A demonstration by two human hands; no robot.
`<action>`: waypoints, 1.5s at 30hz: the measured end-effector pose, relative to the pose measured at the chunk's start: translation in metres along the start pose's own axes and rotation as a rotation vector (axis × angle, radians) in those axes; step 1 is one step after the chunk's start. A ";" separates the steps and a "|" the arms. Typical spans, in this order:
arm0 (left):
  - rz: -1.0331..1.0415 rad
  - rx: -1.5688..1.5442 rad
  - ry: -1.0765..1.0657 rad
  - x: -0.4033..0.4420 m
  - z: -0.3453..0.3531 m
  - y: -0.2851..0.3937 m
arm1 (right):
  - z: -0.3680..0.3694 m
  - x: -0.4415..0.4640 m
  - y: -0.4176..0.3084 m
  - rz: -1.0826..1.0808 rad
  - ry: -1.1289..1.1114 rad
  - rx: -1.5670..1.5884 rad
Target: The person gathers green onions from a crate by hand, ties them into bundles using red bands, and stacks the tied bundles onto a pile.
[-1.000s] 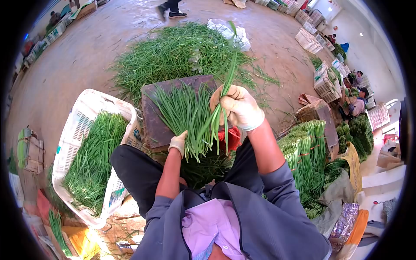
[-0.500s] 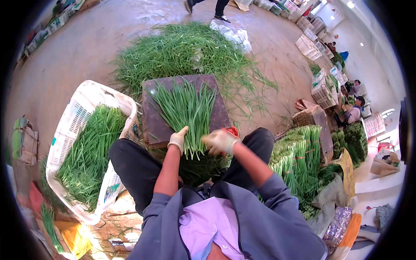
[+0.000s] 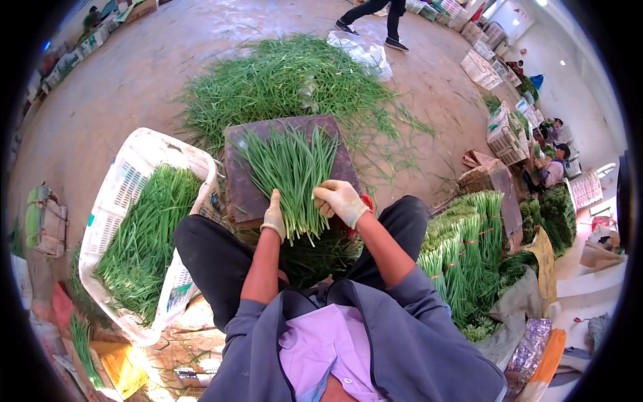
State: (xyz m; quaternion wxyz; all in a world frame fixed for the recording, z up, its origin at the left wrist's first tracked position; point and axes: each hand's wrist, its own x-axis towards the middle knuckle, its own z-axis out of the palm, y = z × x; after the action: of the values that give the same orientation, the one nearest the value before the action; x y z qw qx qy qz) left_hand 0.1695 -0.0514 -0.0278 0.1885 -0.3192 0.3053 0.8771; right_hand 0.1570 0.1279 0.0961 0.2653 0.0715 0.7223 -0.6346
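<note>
A loose bunch of garlic chives (image 3: 293, 167) lies fanned across a dark square board (image 3: 244, 191), its pale cut ends toward me. My left hand (image 3: 273, 218), in a pale glove, grips the bunch on its left side near the cut ends, thumb on top and fingers partly hidden. At the right edge of the stems, my right hand (image 3: 340, 202), also gloved, is closed with fingertips pinched together; what they hold is too small to make out. Something red (image 3: 367, 202) shows behind my right wrist.
A white plastic crate (image 3: 100, 234) of loose chives stands at my left. Banded chive bundles (image 3: 469, 234) are stacked at my right. Beyond the board lies a large heap of greens (image 3: 268, 80) beside a white plastic sheet (image 3: 365, 57). A person's legs (image 3: 388, 20) cross behind it.
My right hand has come from a blurred motion to a pinch at the bunch's right edge. My left hand stays on the bunch. The walking person has moved right.
</note>
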 end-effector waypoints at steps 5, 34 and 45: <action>-0.019 0.195 -0.078 0.064 -0.047 -0.025 | -0.005 0.036 0.074 -0.096 0.041 -0.888; 0.134 0.374 0.136 0.063 -0.044 -0.024 | 0.002 0.018 0.013 -0.614 0.314 0.137; -0.073 -0.009 -0.066 0.064 -0.043 -0.024 | 0.018 -0.020 0.020 0.025 -0.437 -0.317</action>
State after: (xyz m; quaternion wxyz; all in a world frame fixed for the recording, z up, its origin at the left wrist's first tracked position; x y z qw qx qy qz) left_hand 0.1545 -0.0535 -0.1074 0.2291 -0.3019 0.2832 0.8810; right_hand 0.1879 0.1190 0.0872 0.4305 -0.1006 0.7374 -0.5107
